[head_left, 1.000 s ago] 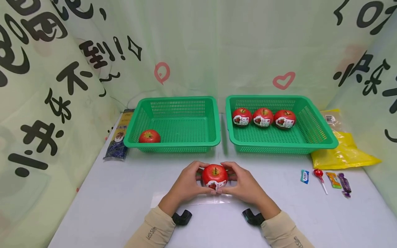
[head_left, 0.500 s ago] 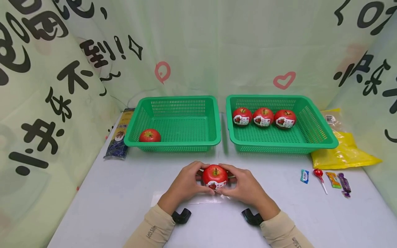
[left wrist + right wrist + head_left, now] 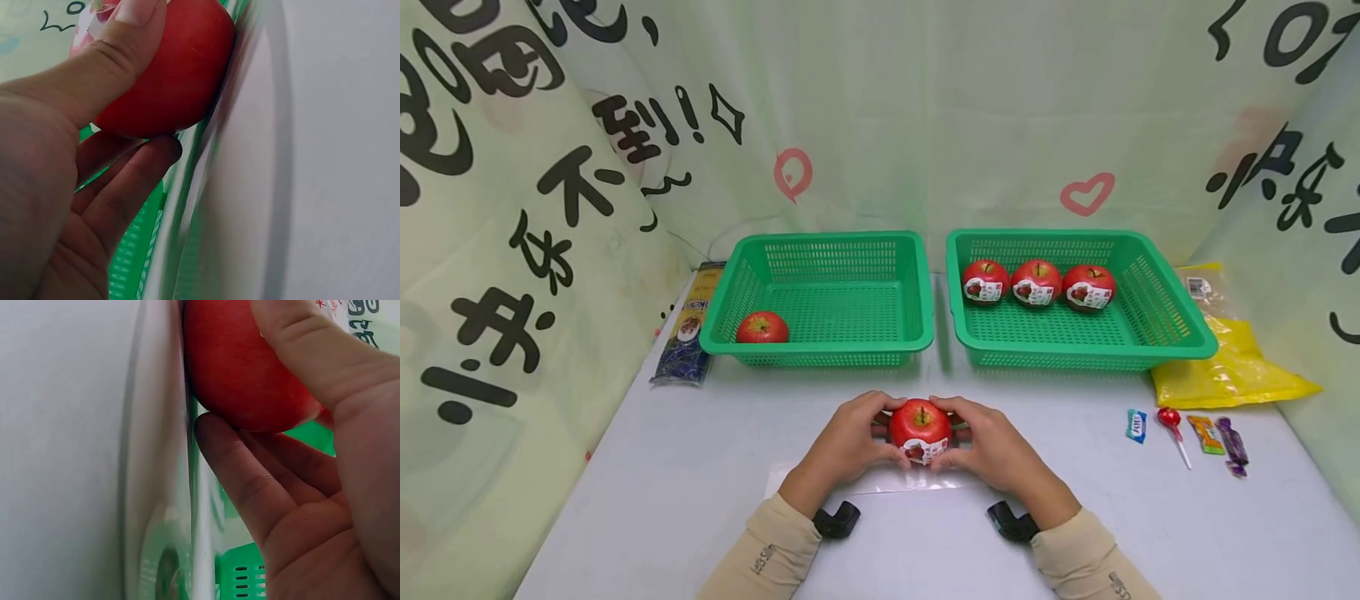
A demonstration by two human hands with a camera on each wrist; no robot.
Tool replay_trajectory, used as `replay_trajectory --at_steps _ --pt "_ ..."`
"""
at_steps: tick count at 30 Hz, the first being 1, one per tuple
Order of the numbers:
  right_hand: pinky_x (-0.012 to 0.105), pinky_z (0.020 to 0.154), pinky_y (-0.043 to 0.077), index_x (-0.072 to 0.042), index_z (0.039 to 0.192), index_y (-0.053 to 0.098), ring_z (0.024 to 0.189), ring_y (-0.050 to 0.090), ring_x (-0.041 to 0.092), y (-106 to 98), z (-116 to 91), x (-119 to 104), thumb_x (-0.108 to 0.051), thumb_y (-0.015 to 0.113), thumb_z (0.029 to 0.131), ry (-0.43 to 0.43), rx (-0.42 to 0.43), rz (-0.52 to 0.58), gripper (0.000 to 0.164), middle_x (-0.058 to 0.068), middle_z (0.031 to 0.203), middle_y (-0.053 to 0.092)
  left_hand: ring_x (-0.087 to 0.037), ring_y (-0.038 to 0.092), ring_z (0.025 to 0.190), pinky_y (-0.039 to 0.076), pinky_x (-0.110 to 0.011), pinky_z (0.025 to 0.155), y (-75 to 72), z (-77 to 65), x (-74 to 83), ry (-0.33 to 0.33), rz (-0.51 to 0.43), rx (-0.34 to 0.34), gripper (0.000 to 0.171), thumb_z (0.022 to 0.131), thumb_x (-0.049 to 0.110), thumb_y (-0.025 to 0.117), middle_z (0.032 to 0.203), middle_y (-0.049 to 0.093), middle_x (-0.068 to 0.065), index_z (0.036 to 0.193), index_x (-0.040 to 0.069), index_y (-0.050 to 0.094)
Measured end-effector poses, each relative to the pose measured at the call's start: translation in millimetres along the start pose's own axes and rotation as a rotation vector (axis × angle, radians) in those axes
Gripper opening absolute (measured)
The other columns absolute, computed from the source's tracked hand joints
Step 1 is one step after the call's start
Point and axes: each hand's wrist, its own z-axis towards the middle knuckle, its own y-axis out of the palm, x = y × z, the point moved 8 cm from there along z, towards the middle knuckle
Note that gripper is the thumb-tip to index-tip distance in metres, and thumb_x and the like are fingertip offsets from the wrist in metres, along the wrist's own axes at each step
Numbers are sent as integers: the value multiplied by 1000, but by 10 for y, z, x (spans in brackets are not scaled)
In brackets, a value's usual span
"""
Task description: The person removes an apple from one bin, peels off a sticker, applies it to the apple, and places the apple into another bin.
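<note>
A red apple (image 3: pixel 920 427) with a white printed label on its near side is held between both hands in the middle of the table. My left hand (image 3: pixel 855 437) curves round its left side, and in the left wrist view the thumb (image 3: pixel 125 47) lies on the apple's skin. From the right, my right hand (image 3: pixel 988 442) grips it, its thumb (image 3: pixel 312 344) also against the fruit in the right wrist view. Under the hands lies a flat clear plastic sheet (image 3: pixel 880 481). The stem points up.
Behind, a left green basket (image 3: pixel 850 354) holds one apple (image 3: pixel 762 327); a right green basket (image 3: pixel 1075 357) holds three labelled apples (image 3: pixel 1036 283). A cookie bag (image 3: pixel 688 329) lies left, a yellow bag (image 3: pixel 1232 367) right, near several sweets including a lollipop (image 3: pixel 1169 419).
Both thumbs have drawn back from the front of the apple, so more of its label shows. The apple and the hands otherwise stay nearly in place.
</note>
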Motion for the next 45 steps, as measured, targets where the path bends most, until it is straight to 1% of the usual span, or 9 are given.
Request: replay_trajectory --at_steps 14,18,22,27,31,34,39,42,45 --pt "34 100 60 -13 146 46 119 67 23 68 -9 76 -36 96 77 52 -13 102 89 7 141 62 -21 76 106 62 -23 91 45 -20 -20 -78 -33 -39 79 72 20 97 128 73 -8 140 8 59" --pt "31 97 59 -18 149 47 121 62 22 46 -22 29 -33 94 78 49 -30 203 87 5 141 58 -23 77 104 61 -19 89 47 -29 88 -1 -106 -6 71 70 14 97 128 74 -10 132 5 63" --pt "30 91 62 -18 148 45 119 63 23 0 -39 -41 -22 93 78 30 -44 356 85 10 140 58 -25 79 100 62 -21 88 36 -22 307 159 -95 36 71 67 12 96 126 75 -15 130 1 64" --pt "32 86 65 -14 146 50 113 65 18 -142 -58 -111 -15 93 76 -7 20 378 82 11 135 62 -26 79 98 63 -23 86 9 22 422 242 -160 84 66 74 19 90 123 76 -17 133 -1 68" --pt "31 82 64 -10 142 51 112 62 15 -429 -140 -135 -4 89 71 -21 142 375 81 2 131 62 -34 77 104 64 -27 89 53 171 430 145 -328 93 41 102 21 67 126 74 -21 137 0 66" --pt "29 80 64 -3 142 48 114 60 14 -782 -241 -193 7 85 68 -65 256 400 83 -4 131 61 -35 72 121 61 -33 100 152 388 469 17 -374 129 37 111 22 55 138 69 -19 144 4 61" --pt "24 79 64 -1 141 49 122 55 19 -1378 -219 -350 19 77 65 -122 389 451 83 0 135 59 -35 51 149 49 -50 116 410 812 513 -211 -375 187 63 107 39 62 169 42 -8 164 26 38" --pt "21 79 62 -9 144 49 123 51 21 -1665 12 -335 14 79 72 -35 427 362 81 0 136 54 -35 40 156 40 -56 123 546 1019 500 -281 -380 218 78 105 44 64 174 31 -6 169 35 21" --pt "20 79 61 -15 150 45 126 49 23 -1836 334 -155 0 81 81 110 417 270 79 3 141 49 -35 42 154 39 -55 124 641 1155 456 -299 -400 269 83 105 39 66 173 34 -9 170 36 15"
